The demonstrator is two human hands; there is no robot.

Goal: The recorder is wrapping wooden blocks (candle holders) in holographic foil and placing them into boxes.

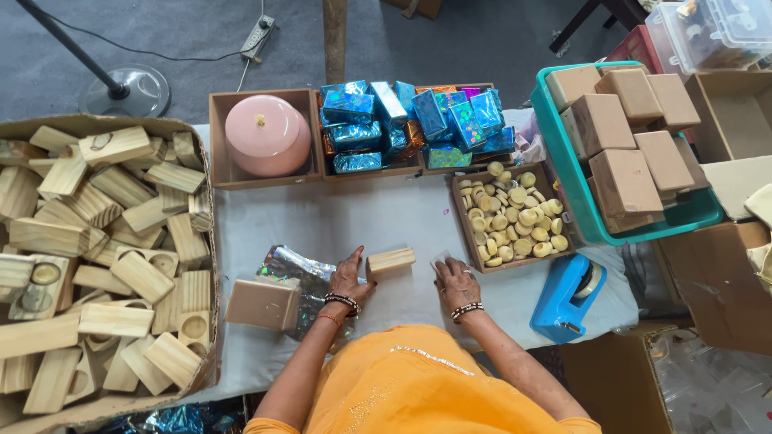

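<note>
the left hand (347,277) lies flat and spread on the worktop (354,221), its fingertips touching the end of a small wooden block (391,261) without gripping it, and the right hand (455,278) rests just right of the block with fingers loosely spread over a small clear scrap, holding nothing firmly. a brown box (263,304) sits on shiny foil sheets (293,269) just left of the left hand, a blue tape dispenser (569,296) lies to the right, and a tray of pale round discs (515,217) stands beyond the right hand.
</note>
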